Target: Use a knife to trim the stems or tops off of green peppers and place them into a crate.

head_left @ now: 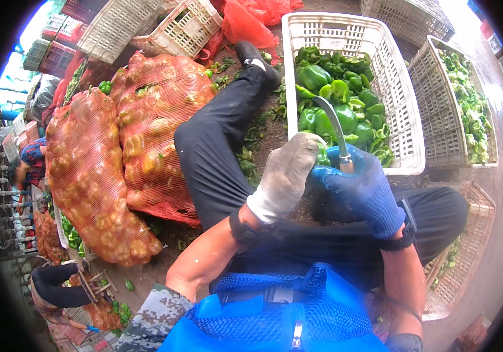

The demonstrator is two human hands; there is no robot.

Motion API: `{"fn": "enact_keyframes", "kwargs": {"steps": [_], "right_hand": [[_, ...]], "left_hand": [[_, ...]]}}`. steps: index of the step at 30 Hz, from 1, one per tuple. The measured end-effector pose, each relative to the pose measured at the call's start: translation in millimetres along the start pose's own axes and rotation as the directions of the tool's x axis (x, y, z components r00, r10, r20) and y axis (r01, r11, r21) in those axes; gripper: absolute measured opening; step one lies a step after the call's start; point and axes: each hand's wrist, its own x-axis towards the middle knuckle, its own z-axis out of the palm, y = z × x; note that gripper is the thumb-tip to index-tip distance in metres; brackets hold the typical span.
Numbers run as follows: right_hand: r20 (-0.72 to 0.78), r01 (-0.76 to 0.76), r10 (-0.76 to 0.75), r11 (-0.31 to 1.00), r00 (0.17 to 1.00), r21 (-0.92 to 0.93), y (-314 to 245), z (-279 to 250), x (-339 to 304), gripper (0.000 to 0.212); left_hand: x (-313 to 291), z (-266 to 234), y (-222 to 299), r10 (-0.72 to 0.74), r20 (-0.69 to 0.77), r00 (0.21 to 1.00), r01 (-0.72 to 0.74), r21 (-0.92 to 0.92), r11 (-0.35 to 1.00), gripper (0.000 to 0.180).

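My left hand [289, 176], in a whitish glove, is closed around a green bell pepper [323, 155], of which only a small part shows. Against it, my blue-gloved right hand [362, 186] grips a curved knife [335, 124] by its wooden handle, blade pointing up and away. Both hands meet just in front of the near edge of a white plastic crate [414, 146]. Inside that crate lie cut green bell peppers [336, 120], some of them halved or in pieces. The fingers of both hands partly hide the held pepper.
Two red mesh sacks [90, 176] of round produce lie at my left. Another crate [439, 126] of green scraps stands at right, and a lower crate [468, 246] sits beside my right knee. Stacked crates [116, 29] rise at the back left. Other people [58, 287] are at far left.
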Motion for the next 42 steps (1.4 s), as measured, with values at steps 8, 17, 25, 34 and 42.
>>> {"fn": "enact_keyframes", "kwargs": {"steps": [8,17,25,34,42], "right_hand": [[0.031,0.136,-0.134,0.922,0.99,-0.363,-3,-1,0,0.038],[0.079,0.302,-0.292,0.902,0.953,-0.309,10,6,0,0.033],[-0.095,0.346,-0.384,0.896,0.919,-0.278,9,13,-6,0.037],[-0.129,0.433,-0.607,0.684,0.784,-0.587,16,26,-8,0.033],[-0.257,0.053,-0.002,0.98,0.966,0.191,18,29,-9,0.023]], "left_hand": [[1,6,6,0.045,-0.11,0.993,-0.04,0.045,0.998,0.029],[5,6,-2,0.156,-0.112,0.981,-0.152,0.039,0.988,0.025],[0,11,11,-0.088,-0.191,0.978,0.081,-0.044,0.996,0.027],[-1,20,-2,-0.086,-0.282,0.955,0.065,-0.084,0.994,0.035],[1,20,1,0.146,-0.236,0.961,-0.11,0.156,0.982,0.038]]}}
